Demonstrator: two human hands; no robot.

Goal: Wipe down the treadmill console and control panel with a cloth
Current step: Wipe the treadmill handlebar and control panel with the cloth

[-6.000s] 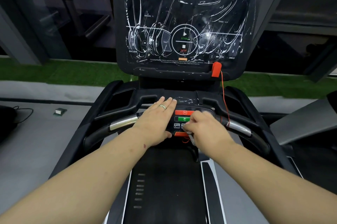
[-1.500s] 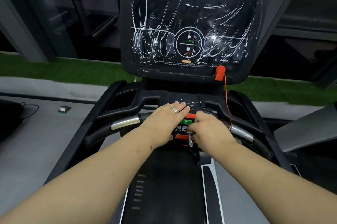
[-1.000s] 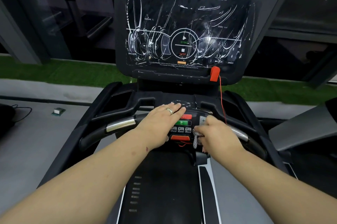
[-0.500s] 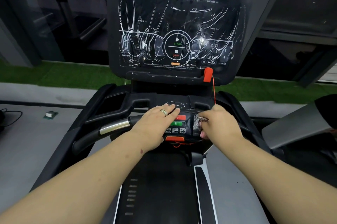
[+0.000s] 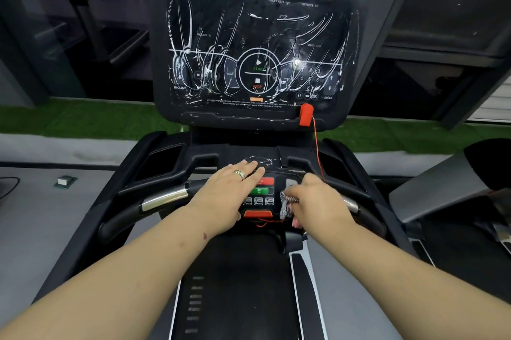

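The treadmill's big black console screen [image 5: 257, 44] stands upright ahead, covered in white streaks. Below it, the small control panel [image 5: 260, 196] shows red, green and orange buttons between the handlebars. My left hand [image 5: 226, 196], ring on one finger, lies flat with straight fingers on the panel's left side. My right hand [image 5: 318, 201] grips a small bunched grey patterned cloth [image 5: 286, 205] and presses it on the panel's right part. Most of the cloth is hidden under my fingers.
A red safety key [image 5: 306, 115] clips to the console's lower right, its red cord [image 5: 318, 146] running down to the panel. Chrome-banded handlebars [image 5: 163, 198] flank the panel. The black running belt [image 5: 237, 284] lies below. Grey floor and green turf surround the machine.
My right hand with the cloth has slid from the panel's lower middle to its right part, then slightly back down. The left hand has stayed flat on the panel.
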